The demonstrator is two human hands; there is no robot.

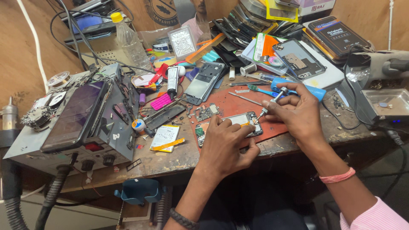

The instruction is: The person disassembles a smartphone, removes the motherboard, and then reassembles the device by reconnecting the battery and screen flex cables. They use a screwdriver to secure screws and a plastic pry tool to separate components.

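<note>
Head view showed the left hand (226, 142) pressing flat on an opened phone (232, 123); at two o'clock, the right hand (298, 111) pinched a screwdriver (272, 101). The phone looked light and fragile, best held by its edges.

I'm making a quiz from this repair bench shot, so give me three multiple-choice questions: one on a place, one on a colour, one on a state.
1. Where does the opened phone lie?
A. on the red mat
B. on the grey machine
C. in the metal tray

2. What colour is the plastic bottle's cap?
A. blue
B. yellow
C. white

3. What is the right hand doing?
A. resting empty
B. holding a comb
C. holding a screwdriver

A: the red mat lies under it.
B: the plastic bottle has a yellow top.
C: the screwdriver tip meets the phone, which the left hand steadies.
</note>
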